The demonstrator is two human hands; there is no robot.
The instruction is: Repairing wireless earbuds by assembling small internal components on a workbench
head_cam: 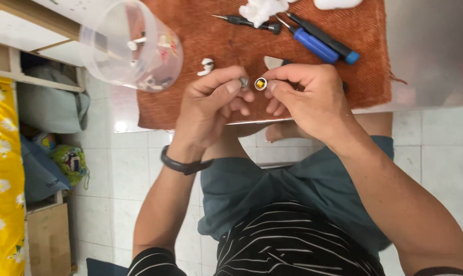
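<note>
Steel table (431,51), rust-brown cloth (364,71)

Black wristband (183,164), striped black shirt (292,245), teal shorts (272,189).

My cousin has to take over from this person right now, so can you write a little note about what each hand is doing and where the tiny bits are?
Left hand: pinches a small grey piece at its fingertips, above the table's near edge.
Right hand: pinches a small round part with a yellow centre, right beside the grey piece.
Nearby: a white earbud piece lies on the rust-brown cloth; a blue-handled screwdriver, a black screwdriver and white cotton lie further back. A clear plastic cup holding more small white parts stands tilted at the cloth's left.
Done: the two small parts are in hand.
Left: they are apart, not yet joined.
</note>
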